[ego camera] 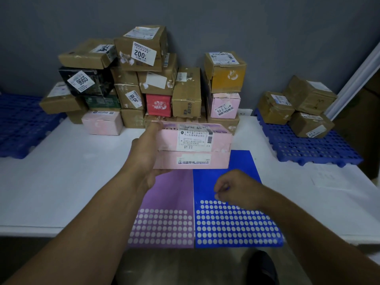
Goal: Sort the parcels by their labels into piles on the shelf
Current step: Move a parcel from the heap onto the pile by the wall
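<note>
My left hand point(146, 159) holds a pink parcel point(193, 159) with a white shipping label, lifted above the white table, thumb on top and fingers underneath. My right hand point(234, 187) rests on the blue sticker sheet point(236, 225), fingertips pinched at its top row of dots; whether a sticker is between them I cannot tell. A purple sticker sheet point(164, 202) lies left of the blue one. Behind stands a stack of parcels point(144, 79), brown, black, pink and red.
A blue plastic pallet point(316, 149) at the right carries three brown parcels point(296, 105). Another blue pallet point(18, 124) lies at the left edge. The white table point(61, 182) ends near me; a grey wall stands behind. A dark shoe point(263, 266) shows on the floor.
</note>
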